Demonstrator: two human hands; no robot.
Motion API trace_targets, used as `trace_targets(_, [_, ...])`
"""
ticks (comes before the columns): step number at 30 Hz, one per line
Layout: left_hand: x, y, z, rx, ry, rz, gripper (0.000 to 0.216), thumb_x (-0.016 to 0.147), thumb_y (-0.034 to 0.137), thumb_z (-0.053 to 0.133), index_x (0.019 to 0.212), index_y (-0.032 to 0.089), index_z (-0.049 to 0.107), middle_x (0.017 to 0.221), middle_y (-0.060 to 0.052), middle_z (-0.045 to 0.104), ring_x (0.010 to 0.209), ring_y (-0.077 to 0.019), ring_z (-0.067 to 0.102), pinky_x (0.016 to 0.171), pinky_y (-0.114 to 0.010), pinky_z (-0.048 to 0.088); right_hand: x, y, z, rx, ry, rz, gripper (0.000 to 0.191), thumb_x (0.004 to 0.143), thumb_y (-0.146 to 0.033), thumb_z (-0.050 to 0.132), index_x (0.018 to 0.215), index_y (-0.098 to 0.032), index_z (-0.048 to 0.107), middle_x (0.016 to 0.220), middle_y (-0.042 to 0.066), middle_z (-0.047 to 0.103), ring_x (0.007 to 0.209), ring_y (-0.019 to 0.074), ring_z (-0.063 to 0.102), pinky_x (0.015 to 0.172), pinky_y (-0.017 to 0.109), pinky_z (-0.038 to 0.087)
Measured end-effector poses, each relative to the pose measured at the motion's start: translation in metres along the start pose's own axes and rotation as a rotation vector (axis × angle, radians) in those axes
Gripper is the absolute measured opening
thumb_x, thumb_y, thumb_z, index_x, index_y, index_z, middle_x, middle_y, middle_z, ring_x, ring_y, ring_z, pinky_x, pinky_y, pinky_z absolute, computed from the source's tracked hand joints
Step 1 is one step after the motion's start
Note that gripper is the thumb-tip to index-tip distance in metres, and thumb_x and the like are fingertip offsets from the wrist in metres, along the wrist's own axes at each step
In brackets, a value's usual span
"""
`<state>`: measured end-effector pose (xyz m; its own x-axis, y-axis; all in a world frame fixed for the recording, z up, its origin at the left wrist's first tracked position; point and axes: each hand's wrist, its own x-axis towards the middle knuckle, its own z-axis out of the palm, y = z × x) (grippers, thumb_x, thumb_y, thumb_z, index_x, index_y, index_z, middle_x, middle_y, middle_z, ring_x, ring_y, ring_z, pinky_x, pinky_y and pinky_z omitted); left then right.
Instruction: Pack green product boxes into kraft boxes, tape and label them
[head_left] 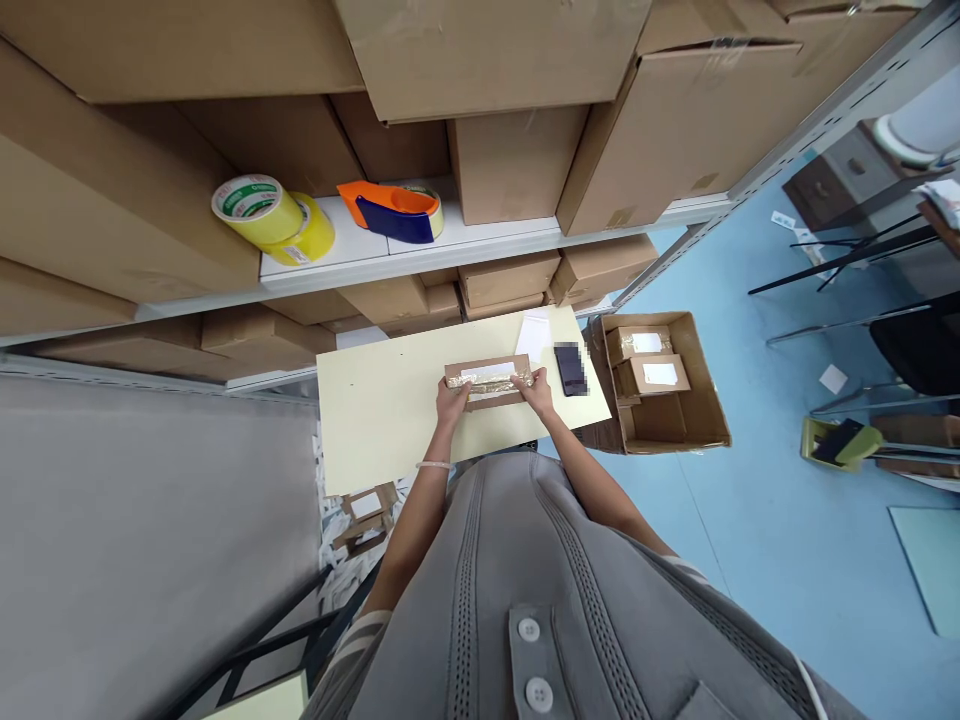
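Note:
Above the pale yellow table (375,400) is a small cardboard box (491,384), with shiny clear tape across it and white label paper showing on its face. My left hand (452,402) grips its left end, thumb on top. On the opposite end, my right hand (537,393) holds it the same way, fingers closed round the edge. Whether the box rests on the table or is slightly raised, I cannot tell. Just right of my right hand lies a dark phone (571,368), and white paper sheets (533,335) lie behind it.
An open carton (701,395) with labelled boxes inside stands right of the table. Shelves ahead hold large cardboard boxes (517,165), yellow tape rolls (289,222) and an orange-and-blue tape dispenser (394,210). Paper scraps (352,585) cover the floor at left. A dustpan (840,445) lies right.

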<state>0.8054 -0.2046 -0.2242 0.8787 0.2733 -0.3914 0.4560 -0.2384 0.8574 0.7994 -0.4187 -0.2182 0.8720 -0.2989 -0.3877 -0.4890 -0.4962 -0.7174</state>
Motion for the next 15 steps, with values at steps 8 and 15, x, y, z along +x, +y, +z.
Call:
trace_targets(8, [0.018,0.013,-0.006,0.204,-0.034,-0.122,0.036,0.069,0.044,0.075,0.094,0.020,0.066,0.109,-0.012,0.072,0.107,-0.0298,0.064,0.089,-0.037,0.047,0.014,-0.014,0.000,-0.209,-0.062,0.051,0.060,0.085,-0.058,0.054,0.128,-0.017,0.050,0.112,0.016,0.068,0.108,0.0299,0.062,0.085,0.035,0.046])
trace_targets(15, [0.016,0.015,-0.002,0.313,-0.021,-0.080,0.035,0.078,0.042,0.067,0.105,0.021,0.065,0.113,-0.012,0.071,0.110,-0.0322,0.063,0.090,-0.039,0.047,0.014,-0.016,0.001,-0.290,-0.075,-0.016,0.044,0.091,-0.054,0.047,0.116,-0.023,0.066,0.102,0.011,0.072,0.100,0.0297,0.065,0.081,0.033,0.047])
